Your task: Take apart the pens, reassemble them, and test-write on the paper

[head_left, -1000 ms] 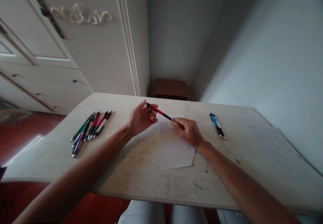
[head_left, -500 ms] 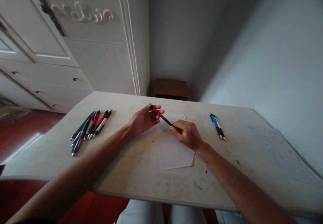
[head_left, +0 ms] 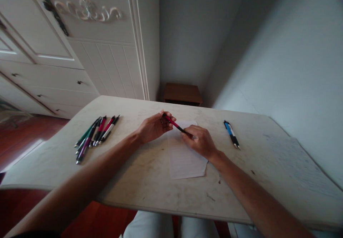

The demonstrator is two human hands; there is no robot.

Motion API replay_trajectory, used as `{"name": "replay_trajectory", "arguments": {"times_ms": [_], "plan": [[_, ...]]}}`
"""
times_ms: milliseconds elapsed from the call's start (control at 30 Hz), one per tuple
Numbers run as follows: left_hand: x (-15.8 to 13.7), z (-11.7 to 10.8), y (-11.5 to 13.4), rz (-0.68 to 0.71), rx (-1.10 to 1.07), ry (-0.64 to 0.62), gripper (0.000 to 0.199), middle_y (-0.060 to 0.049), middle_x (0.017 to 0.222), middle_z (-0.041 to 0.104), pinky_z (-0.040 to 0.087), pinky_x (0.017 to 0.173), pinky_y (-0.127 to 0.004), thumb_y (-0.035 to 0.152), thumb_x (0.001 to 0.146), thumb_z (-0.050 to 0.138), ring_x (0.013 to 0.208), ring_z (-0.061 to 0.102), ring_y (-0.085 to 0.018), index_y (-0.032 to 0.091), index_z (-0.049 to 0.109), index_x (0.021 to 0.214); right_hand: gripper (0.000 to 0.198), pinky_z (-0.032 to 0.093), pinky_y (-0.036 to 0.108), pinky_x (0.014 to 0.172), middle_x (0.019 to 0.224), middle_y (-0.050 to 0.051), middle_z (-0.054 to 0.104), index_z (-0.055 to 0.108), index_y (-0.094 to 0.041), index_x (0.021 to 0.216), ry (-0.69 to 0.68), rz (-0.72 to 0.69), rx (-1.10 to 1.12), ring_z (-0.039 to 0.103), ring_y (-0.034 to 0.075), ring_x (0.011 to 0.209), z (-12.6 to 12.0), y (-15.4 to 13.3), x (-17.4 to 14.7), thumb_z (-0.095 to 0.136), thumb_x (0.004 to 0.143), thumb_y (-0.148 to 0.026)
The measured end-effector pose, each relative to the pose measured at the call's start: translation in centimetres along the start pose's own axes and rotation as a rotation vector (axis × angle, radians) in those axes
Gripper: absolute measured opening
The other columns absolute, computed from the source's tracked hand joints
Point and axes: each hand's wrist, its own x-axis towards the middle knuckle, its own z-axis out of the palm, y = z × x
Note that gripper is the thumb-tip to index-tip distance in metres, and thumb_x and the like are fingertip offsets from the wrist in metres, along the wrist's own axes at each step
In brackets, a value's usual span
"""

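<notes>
A red and black pen (head_left: 174,123) is held slantwise over a sheet of lined paper (head_left: 186,163). Around its upper end, my left hand (head_left: 154,126) has its thumb and curled fingers closed, palm turned partly up. My right hand (head_left: 199,139) pinches the pen's black lower end, and its fingers hide the tip. Beyond my left forearm lies a loose group of pens, among them a purple pen (head_left: 85,148) and a green pen (head_left: 83,137). To the right of my right hand, a blue pen (head_left: 229,130) lies side by side with a black and white pen (head_left: 234,138).
The pale, stained table (head_left: 128,184) runs across in front of me. A marked sheet (head_left: 297,159) lies at its right edge against the wall. Behind the table stand a white cabinet (head_left: 112,63) at left and a small brown wooden stand (head_left: 183,93).
My left fingers have curled in closer round the pen's upper end. The pen has shifted slightly to the right, and less of it shows between my hands.
</notes>
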Motion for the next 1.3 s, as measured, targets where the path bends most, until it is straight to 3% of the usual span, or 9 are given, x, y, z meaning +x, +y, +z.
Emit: {"name": "replay_trajectory", "arguments": {"times_ms": [333, 467, 633, 733, 833, 900, 1100, 1200, 1300], "plan": [[-0.2, 0.3, 0.3, -0.020, -0.013, 0.040, 0.029, -0.011, 0.096, 0.069, 0.053, 0.078, -0.029, 0.035, 0.096, 0.048, 0.076, 0.065, -0.015, 0.013, 0.067, 0.093, 0.020, 0.046, 0.033, 0.078, 0.088, 0.007, 0.062, 0.069, -0.019, 0.099, 0.026, -0.044, 0.060, 0.058, 0.020, 0.084, 0.0, -0.3, 0.2, 0.054, 0.093, -0.030], [-0.5, 0.7, 0.2, -0.045, 0.029, 0.029, 0.035, -0.015, 0.100, 0.070, 0.052, 0.079, -0.030, 0.039, 0.096, 0.048, 0.078, 0.066, -0.016, 0.010, 0.068, 0.102, 0.026, 0.046, 0.034, 0.077, 0.089, 0.008, 0.059, 0.070, -0.018, 0.097, 0.008, -0.043, 0.084, 0.057, 0.020, 0.085, 0.0, -0.8, 0.2, 0.051, 0.094, -0.034], [-0.5, 0.7, 0.7, -0.037, 0.138, 0.005, 0.034, -0.016, 0.117, 0.066, 0.052, 0.082, -0.033, 0.035, 0.092, 0.055, 0.086, 0.067, -0.019, 0.012, 0.065, 0.115, 0.024, 0.044, 0.031, 0.068, 0.077, 0.003, 0.054, 0.074, -0.019, 0.092, 0.062, 0.131, 0.338, 0.054, 0.016, 0.073, -0.1, -1.0, 0.2, 0.057, 0.090, -0.036], [-0.1, -0.4, 1.1, 0.077, 0.348, 0.112, 0.032, -0.013, 0.120, 0.065, 0.052, 0.073, -0.030, 0.032, 0.086, 0.063, 0.083, 0.066, -0.018, 0.016, 0.068, 0.112, 0.024, 0.041, 0.029, 0.061, 0.068, 0.000, 0.051, 0.076, -0.022, 0.091, 0.135, 0.314, 0.599, 0.049, 0.014, 0.065, -0.1, -0.7, 0.5, 0.060, 0.088, -0.040], [0.4, -1.6, 1.3, 0.243, 0.709, 0.328, 0.023, -0.010, 0.101, 0.070, 0.048, 0.065, -0.026, 0.030, 0.080, 0.069, 0.075, 0.062, -0.016, 0.015, 0.073, 0.097, 0.030, 0.041, 0.029, 0.058, 0.070, 0.002, 0.057, 0.076, -0.022, 0.092, 0.219, 0.428, 0.836, 0.045, 0.014, 0.061, 0.0, -0.2, 0.7, 0.058, 0.087, -0.046], [0.5, -2.0, 1.2, 0.324, 0.901, 0.389, 0.015, -0.007, 0.091, 0.070, 0.046, 0.068, -0.025, 0.024, 0.075, 0.072, 0.074, 0.060, -0.016, 0.016, 0.074, 0.087, 0.033, 0.042, 0.030, 0.057, 0.071, 0.003, 0.060, 0.075, -0.021, 0.094, 0.231, 0.471, 0.927, 0.044, 0.013, 0.059, 0.0, -0.1, 0.9, 0.059, 0.085, -0.048], [0.4, -2.1, 0.7, 0.404, 1.289, 0.283, 0.018, -0.007, 0.090, 0.069, 0.047, 0.084, -0.034, 0.016, 0.071, 0.069, 0.084, 0.059, -0.022, 0.021, 0.076, 0.086, 0.030, 0.044, 0.025, 0.054, 0.066, -0.001, 0.059, 0.070, -0.018, 0.091, 0.225, 0.536, 0.998, 0.050, 0.010, 0.055, 0.0, -0.7, 1.0, 0.070, 0.075, -0.043], [0.3, -2.5, 0.6, 0.419, 1.398, 0.180, 0.020, -0.008, 0.094, 0.069, 0.039, 0.100, -0.041, 0.017, 0.069, 0.071, 0.096, 0.057, -0.026, 0.024, 0.077, 0.087, 0.027, 0.047, 0.025, 0.057, 0.066, -0.001, 0.063, 0.067, -0.017, 0.091, 0.205, 0.515, 0.972, 0.056, 0.011, 0.057, 0.2, -0.8, 0.8, 0.073, 0.073, -0.038], [0.1, -2.7, 0.5, 0.386, 1.492, 0.145, 0.016, -0.009, 0.101, 0.067, 0.033, 0.105, -0.045, 0.024, 0.072, 0.070, 0.103, 0.055, -0.029, 0.026, 0.078, 0.086, 0.027, 0.051, 0.027, 0.063, 0.075, 0.002, 0.070, 0.066, -0.017, 0.096, 0.109, 0.489, 0.930, 0.065, 0.014, 0.068, 0.3, -0.9, 0.5, 0.069, 0.077, -0.037]]}}
